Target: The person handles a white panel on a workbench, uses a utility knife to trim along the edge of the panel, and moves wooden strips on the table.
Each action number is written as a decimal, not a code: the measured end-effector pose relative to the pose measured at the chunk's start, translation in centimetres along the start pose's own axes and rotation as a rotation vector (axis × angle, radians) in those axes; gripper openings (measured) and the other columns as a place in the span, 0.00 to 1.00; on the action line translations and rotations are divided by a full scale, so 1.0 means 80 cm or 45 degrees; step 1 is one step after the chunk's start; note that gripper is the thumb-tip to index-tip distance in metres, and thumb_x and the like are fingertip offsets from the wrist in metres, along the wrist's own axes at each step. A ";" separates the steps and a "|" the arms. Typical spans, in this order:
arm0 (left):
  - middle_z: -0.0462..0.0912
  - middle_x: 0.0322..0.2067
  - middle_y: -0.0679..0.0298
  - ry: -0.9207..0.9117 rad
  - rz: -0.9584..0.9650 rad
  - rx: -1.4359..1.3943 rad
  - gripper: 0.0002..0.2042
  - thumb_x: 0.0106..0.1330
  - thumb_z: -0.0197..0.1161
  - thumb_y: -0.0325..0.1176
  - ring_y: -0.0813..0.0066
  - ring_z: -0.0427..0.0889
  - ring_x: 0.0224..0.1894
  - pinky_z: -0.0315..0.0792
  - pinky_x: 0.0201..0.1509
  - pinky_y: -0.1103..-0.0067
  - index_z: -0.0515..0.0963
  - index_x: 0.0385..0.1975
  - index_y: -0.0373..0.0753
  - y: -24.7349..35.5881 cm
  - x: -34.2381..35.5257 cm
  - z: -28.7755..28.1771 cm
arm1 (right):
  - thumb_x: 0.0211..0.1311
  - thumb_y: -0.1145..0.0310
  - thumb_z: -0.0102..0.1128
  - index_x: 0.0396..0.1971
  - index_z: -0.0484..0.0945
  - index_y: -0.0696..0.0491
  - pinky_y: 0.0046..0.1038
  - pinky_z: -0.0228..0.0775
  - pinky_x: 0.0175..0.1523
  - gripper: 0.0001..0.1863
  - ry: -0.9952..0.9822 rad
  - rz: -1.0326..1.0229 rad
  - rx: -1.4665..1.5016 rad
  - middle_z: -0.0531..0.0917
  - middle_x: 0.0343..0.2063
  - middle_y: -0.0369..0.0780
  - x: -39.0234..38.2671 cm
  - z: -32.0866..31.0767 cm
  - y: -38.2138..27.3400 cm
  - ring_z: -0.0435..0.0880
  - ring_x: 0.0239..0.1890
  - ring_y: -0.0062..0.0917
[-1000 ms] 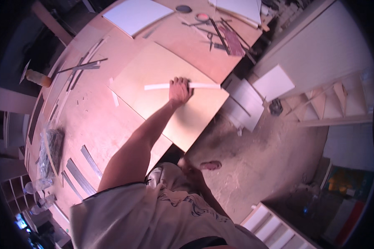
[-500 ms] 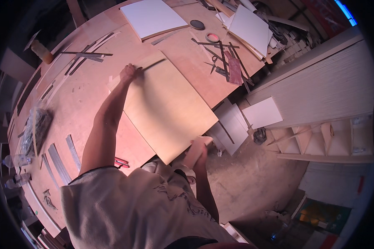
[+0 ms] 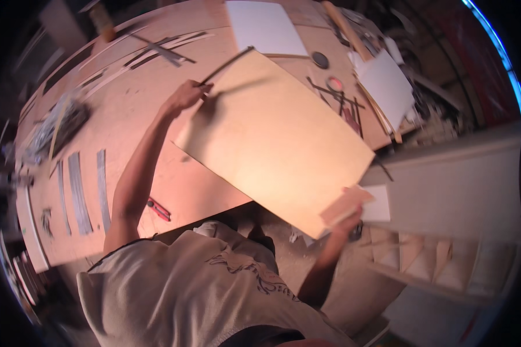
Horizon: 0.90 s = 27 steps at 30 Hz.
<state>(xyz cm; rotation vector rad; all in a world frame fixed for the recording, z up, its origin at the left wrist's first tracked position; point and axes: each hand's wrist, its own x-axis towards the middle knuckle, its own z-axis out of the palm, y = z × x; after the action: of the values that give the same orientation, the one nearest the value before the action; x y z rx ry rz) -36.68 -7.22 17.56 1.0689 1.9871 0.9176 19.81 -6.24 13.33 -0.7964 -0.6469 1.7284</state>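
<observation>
A pale yellow rectangular board (image 3: 272, 136) lies slantwise across the workbench, its near right end reaching past the bench edge. My left hand (image 3: 185, 97) is closed at the board's far left side, on a thin dark strip (image 3: 228, 65) that runs along the far end. Whether those fingers also grip the board is hidden. At the opposite end, my right hand (image 3: 349, 220) is wrapped round a small flat wooden block (image 3: 340, 208), which is against or just over the board's near right corner. Motion blurs this hand a little.
A red utility knife (image 3: 158, 209) lies on the workbench (image 3: 139, 124) by my left forearm. Grey strips (image 3: 80, 194) lie at the left. White panels (image 3: 266, 28), a roll of tape (image 3: 334, 84) and a dark round lid (image 3: 320, 59) are farther back. A compartmented wooden frame (image 3: 422, 254) stands at right.
The view has turned, and the board now sits more slantwise and farther right. My right hand with the block has moved right along with the board's corner. The left hand keeps hold of the dark strip.
</observation>
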 end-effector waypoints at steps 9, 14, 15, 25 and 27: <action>0.69 0.21 0.76 0.402 -0.616 -0.984 0.11 0.69 0.57 0.40 0.87 0.59 0.19 0.52 0.23 0.85 0.79 0.39 0.39 -0.009 -0.306 0.123 | 0.60 0.45 0.49 0.60 0.66 0.56 0.33 0.69 0.57 0.35 -0.595 0.201 -0.597 0.80 0.47 0.47 0.285 0.058 -0.073 0.77 0.52 0.34; 0.63 0.19 0.81 0.665 -0.744 -1.437 0.08 0.70 0.57 0.38 0.90 0.54 0.17 0.48 0.22 0.86 0.78 0.41 0.44 -0.044 -0.404 0.227 | 0.60 0.44 0.51 0.52 0.72 0.58 0.30 0.72 0.53 0.33 -0.981 0.499 -0.767 0.83 0.40 0.42 0.432 0.176 0.061 0.82 0.44 0.31; 0.63 0.19 0.81 0.709 -0.745 -1.550 0.07 0.69 0.58 0.38 0.90 0.54 0.18 0.48 0.22 0.86 0.78 0.41 0.44 -0.051 -0.418 0.249 | 0.60 0.44 0.51 0.51 0.74 0.58 0.30 0.73 0.51 0.32 -1.149 0.547 -0.767 0.83 0.40 0.42 0.450 0.204 0.096 0.82 0.43 0.30; 0.58 0.16 0.84 0.860 -0.779 -1.925 0.12 0.68 0.58 0.36 0.90 0.52 0.16 0.46 0.20 0.86 0.77 0.49 0.43 -0.053 -0.430 0.446 | 0.59 0.43 0.54 0.50 0.73 0.56 0.27 0.76 0.44 0.32 -1.695 0.900 -1.131 0.84 0.35 0.41 0.451 0.403 0.352 0.83 0.37 0.27; 0.61 0.19 0.82 0.804 -0.754 -1.912 0.09 0.69 0.57 0.36 0.91 0.53 0.17 0.46 0.21 0.87 0.77 0.44 0.42 -0.057 -0.426 0.468 | 0.59 0.42 0.56 0.52 0.72 0.55 0.28 0.75 0.49 0.32 -1.651 0.876 -1.160 0.83 0.37 0.41 0.438 0.426 0.365 0.83 0.42 0.27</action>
<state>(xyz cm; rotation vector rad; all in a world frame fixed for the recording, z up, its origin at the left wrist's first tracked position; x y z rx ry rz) 6.66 -29.31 2.75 -0.6636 1.1910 1.9418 -31.13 18.04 5.96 -0.3516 -2.3601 2.5124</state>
